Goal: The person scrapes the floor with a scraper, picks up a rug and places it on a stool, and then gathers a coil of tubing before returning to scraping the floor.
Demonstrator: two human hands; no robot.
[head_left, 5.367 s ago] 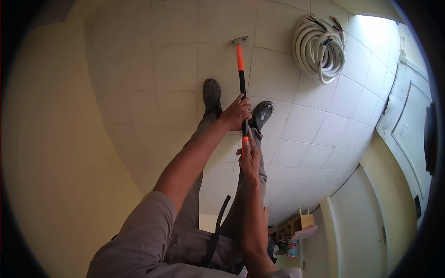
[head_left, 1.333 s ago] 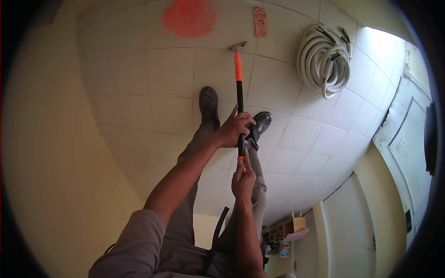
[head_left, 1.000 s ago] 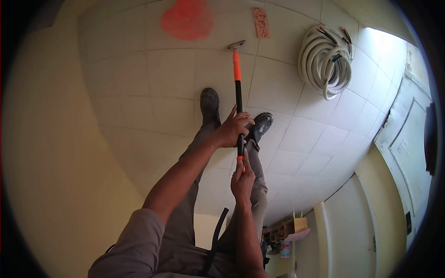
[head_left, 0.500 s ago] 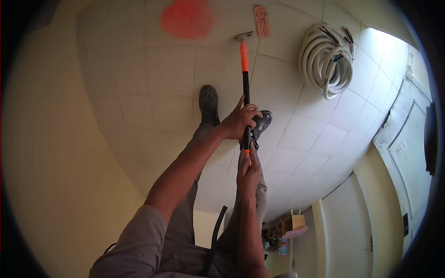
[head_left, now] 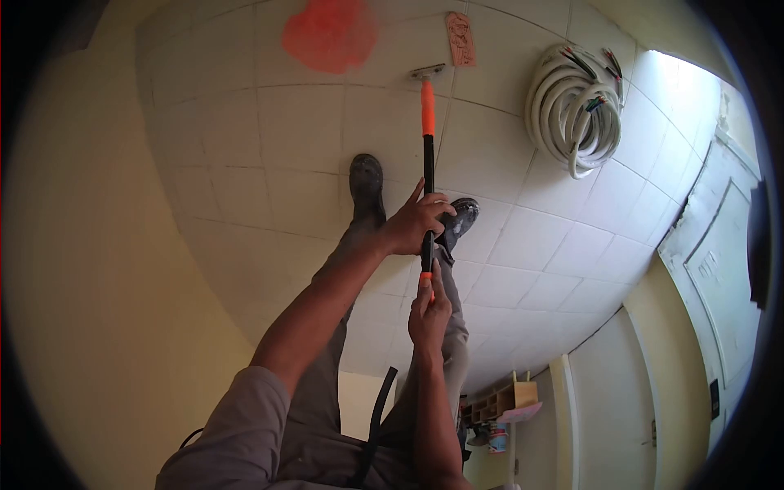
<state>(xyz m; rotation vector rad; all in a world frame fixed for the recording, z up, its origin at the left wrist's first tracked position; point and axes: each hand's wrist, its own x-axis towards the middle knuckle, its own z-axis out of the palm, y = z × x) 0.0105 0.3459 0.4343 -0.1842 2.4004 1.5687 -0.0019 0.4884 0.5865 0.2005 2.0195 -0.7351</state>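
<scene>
A long-handled scraper (head_left: 429, 163) with a black and orange shaft points away from me. Its metal blade head (head_left: 427, 72) sits at the tiled floor, between a red patch (head_left: 331, 37) and a pinkish card with a line drawing (head_left: 461, 39). Partway down the black shaft, my left hand (head_left: 415, 224) is wrapped round it with the thumb side toward the head. Lower, at the orange end of the handle, my right hand (head_left: 430, 317) grips it with fingers stretched along the shaft.
A coil of white cable (head_left: 576, 114) with bare coloured wire ends lies on the floor to the right. My dark boots (head_left: 367, 175) stand on the tiles. A door (head_left: 723, 269) is at the far right, and a wooden shelf unit (head_left: 510, 400) stands behind, low in the view.
The scraper has come slightly back toward me, its head a little lower in view and slightly left. Both hands have moved with it and keep their hold.
</scene>
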